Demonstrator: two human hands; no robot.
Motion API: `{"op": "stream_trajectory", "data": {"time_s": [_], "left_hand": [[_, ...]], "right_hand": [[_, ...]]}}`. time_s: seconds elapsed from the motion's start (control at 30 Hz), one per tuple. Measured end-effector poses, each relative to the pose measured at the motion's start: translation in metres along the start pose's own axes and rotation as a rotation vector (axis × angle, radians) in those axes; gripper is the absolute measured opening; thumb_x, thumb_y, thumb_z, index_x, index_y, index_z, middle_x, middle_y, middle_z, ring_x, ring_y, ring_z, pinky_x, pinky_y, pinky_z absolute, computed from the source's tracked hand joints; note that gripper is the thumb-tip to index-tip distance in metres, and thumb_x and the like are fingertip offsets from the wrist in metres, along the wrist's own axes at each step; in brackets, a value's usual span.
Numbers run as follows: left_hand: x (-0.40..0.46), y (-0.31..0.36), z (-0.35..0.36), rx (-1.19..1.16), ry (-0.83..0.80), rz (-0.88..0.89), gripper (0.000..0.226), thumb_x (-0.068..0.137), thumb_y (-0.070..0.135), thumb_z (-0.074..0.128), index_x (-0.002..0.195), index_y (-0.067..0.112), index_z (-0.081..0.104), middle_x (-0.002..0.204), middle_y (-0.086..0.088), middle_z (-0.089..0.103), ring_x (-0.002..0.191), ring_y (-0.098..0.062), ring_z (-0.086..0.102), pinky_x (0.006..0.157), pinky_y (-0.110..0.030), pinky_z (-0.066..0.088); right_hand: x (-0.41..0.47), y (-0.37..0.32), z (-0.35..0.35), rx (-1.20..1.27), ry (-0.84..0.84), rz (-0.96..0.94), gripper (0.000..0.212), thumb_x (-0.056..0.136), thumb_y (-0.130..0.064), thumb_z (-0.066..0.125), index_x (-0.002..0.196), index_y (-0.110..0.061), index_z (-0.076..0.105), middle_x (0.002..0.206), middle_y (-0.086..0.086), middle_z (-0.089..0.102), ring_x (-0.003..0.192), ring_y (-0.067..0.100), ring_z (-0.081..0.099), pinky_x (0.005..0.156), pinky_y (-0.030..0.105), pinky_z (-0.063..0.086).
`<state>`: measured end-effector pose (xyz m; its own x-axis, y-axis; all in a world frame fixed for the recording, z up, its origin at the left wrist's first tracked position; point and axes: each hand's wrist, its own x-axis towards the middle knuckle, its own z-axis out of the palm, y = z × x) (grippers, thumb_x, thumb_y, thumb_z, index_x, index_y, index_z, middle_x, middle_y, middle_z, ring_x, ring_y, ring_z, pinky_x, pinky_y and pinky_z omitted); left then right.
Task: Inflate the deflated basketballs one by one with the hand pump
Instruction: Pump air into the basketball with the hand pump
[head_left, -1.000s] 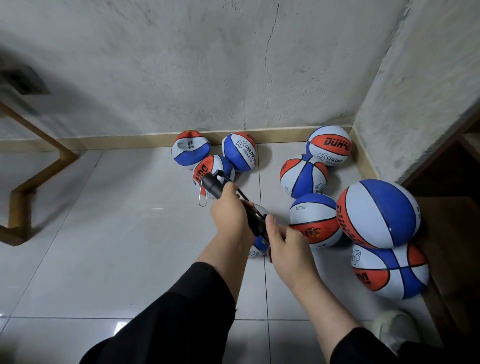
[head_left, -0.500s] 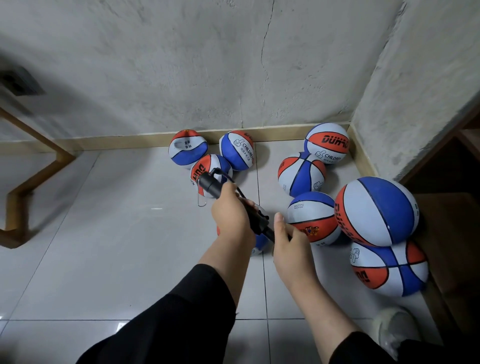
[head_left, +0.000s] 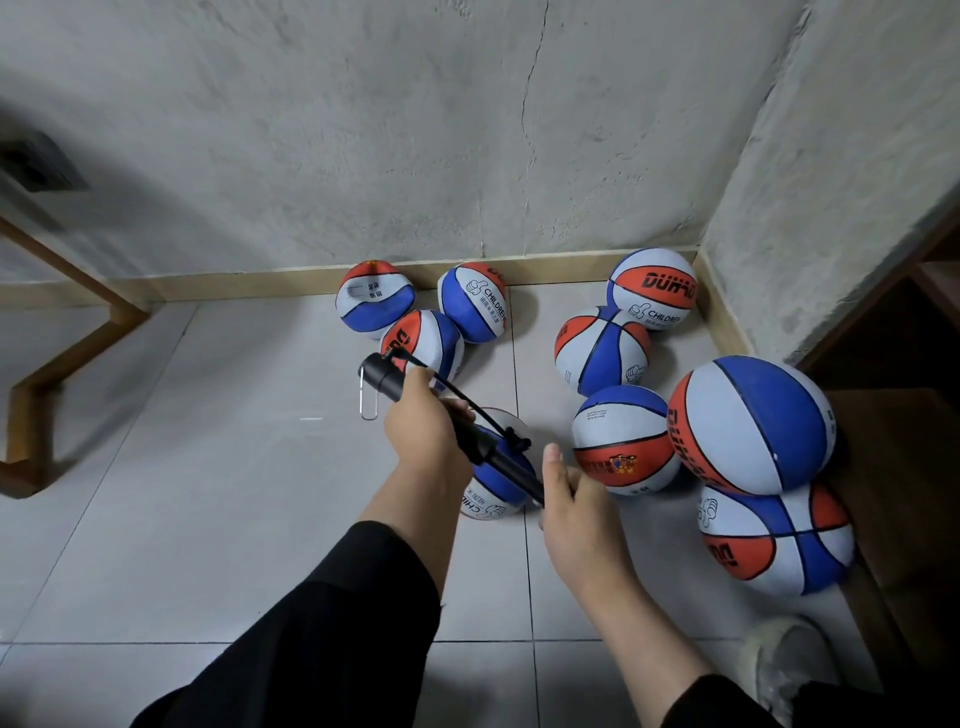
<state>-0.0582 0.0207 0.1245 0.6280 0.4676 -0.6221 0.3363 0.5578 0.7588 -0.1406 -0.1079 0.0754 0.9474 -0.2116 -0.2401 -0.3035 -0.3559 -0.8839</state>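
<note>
L hand (head_left: 427, 431) wraps the hand pump (head_left: 447, 423) barrel mid-length. R hand (head_left: 574, 501) grips the handle end w/ thumb up. Pump's long axis runs diagonal, far-left tip down to R hand. Thin hose (head_left: 467, 402) loops along the barrel to the deflated basketball (head_left: 501, 483), on the floor directly under and between both hands. Next stroke prob. goes along that axis.

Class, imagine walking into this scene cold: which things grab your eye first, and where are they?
The black hand pump, gripped mid-frame by the left hand and right hand, sits above a partly hidden red, white and blue basketball. More such basketballs crowd the floor corner; the biggest rests on another at right.
</note>
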Motion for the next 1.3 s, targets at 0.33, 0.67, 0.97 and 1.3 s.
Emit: {"op": "stream_trajectory", "data": {"time_s": [0.33, 0.67, 0.97, 1.3], "left_hand": [[-0.016, -0.007, 0.012, -0.013, -0.051, -0.005, 0.023, 0.093, 0.029, 0.058, 0.078, 0.015, 0.047, 0.049, -0.002, 0.05, 0.041, -0.018, 0.047, 0.049, -0.023, 0.041], [-0.028, -0.013, 0.011, -0.016, -0.056, -0.013, 0.02, 0.095, 0.025, 0.058, 0.085, 0.01, 0.048, 0.049, -0.005, 0.052, 0.037, -0.018, 0.048, 0.041, -0.02, 0.042], [-0.006, 0.009, 0.002, -0.072, 0.014, -0.013, 0.023, 0.095, 0.028, 0.058, 0.081, 0.014, 0.048, 0.047, -0.001, 0.051, 0.044, -0.018, 0.048, 0.044, -0.02, 0.042], [-0.045, -0.024, 0.018, 0.028, -0.019, 0.02, 0.054, 0.089, 0.034, 0.057, 0.038, 0.017, 0.053, 0.049, -0.006, 0.053, 0.044, -0.024, 0.048, 0.061, -0.035, 0.046]], "right_hand": [[0.005, -0.016, -0.004, 0.034, 0.0, 0.017, 0.062, 0.106, -0.052, 0.036, 0.057, -0.014, 0.042, 0.045, -0.005, 0.045, 0.049, 0.015, 0.043, 0.051, 0.032, 0.035], [0.006, -0.026, -0.001, 0.05, -0.024, -0.017, 0.074, 0.103, -0.059, 0.033, 0.069, 0.005, 0.051, 0.055, 0.012, 0.056, 0.059, 0.032, 0.053, 0.056, 0.042, 0.041], [0.005, -0.007, -0.009, 0.058, -0.026, 0.05, 0.069, 0.103, -0.058, 0.038, 0.064, -0.003, 0.049, 0.05, 0.0, 0.052, 0.057, 0.03, 0.049, 0.059, 0.039, 0.042], [0.007, -0.026, -0.005, 0.083, -0.01, 0.122, 0.062, 0.106, -0.053, 0.034, 0.068, -0.009, 0.052, 0.06, 0.003, 0.055, 0.059, 0.023, 0.054, 0.047, 0.027, 0.039]]}}
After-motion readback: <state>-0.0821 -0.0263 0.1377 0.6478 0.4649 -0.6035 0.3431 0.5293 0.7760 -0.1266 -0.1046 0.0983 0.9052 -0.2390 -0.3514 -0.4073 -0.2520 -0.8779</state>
